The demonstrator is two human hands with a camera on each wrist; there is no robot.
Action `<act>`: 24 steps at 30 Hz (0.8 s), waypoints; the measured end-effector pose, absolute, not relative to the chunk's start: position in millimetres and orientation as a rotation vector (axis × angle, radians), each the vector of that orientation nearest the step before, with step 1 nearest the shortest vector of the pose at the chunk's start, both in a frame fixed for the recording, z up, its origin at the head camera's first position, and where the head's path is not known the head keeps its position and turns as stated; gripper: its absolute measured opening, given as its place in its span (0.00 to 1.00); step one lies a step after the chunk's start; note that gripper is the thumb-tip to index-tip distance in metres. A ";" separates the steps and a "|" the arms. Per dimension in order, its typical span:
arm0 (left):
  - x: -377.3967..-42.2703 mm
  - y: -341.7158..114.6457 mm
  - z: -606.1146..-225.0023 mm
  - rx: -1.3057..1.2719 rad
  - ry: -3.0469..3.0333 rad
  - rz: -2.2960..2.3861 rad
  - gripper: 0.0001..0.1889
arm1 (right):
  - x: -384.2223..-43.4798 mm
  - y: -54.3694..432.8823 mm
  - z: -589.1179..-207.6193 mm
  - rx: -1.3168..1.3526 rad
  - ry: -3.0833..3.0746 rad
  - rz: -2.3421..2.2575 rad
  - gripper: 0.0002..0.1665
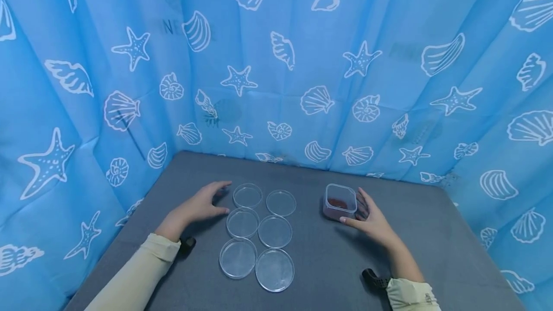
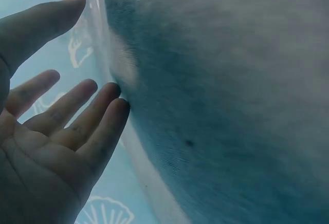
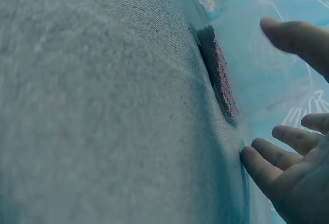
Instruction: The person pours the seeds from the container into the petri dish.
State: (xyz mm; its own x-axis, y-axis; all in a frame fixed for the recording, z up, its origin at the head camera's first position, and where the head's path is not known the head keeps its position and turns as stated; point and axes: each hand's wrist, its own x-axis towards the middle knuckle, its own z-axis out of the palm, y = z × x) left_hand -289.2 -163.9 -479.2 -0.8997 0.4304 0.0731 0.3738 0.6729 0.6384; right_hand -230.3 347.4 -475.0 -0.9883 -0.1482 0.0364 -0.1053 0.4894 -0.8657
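Note:
Several clear round petri dishes lie in two columns on the grey table. My left hand hovers just left of the far dishes, thumb and fingers spread, holding nothing. In the left wrist view, the fingers of that hand are loosely extended near the tabletop. A clear square plastic container with reddish-brown grains at its bottom stands upright to the right. Beside it is my right hand, thumb at the near side and fingers along the right side. The right wrist view shows these fingers relaxed, not curled round the container.
A blue curtain with white shell and starfish prints surrounds the grey table at the back and sides. Dark wrist devices sit by both cream sleeves. A gap of bare tabletop separates the dishes from the container.

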 end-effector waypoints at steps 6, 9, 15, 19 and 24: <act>-301.6 -157.9 -478.9 0.664 2.715 1.097 0.47 | -234.1 342.9 -473.1 -0.228 2.667 -1.563 0.67; -307.4 -155.5 -481.1 0.646 2.689 1.103 0.49 | -234.3 340.5 -473.1 -0.219 2.674 -1.548 0.66; -314.1 -149.2 -480.5 0.603 2.699 1.087 0.51 | -235.2 335.3 -472.8 -0.177 2.687 -1.514 0.63; -317.1 -142.7 -477.3 0.616 2.685 1.102 0.54 | -236.5 334.8 -472.0 -0.163 2.688 -1.515 0.62; -322.8 -138.0 -477.4 0.624 2.629 1.148 0.56 | -237.6 335.6 -469.5 -0.166 2.688 -1.508 0.61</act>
State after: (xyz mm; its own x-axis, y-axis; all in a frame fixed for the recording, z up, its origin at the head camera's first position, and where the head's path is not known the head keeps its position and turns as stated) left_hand -322.8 -138.0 -477.4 -0.8894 0.4568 -0.0184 0.2971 0.6082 0.7361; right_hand -237.6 335.6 -469.5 -0.9927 -0.1206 0.0045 -0.0667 0.5172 -0.8533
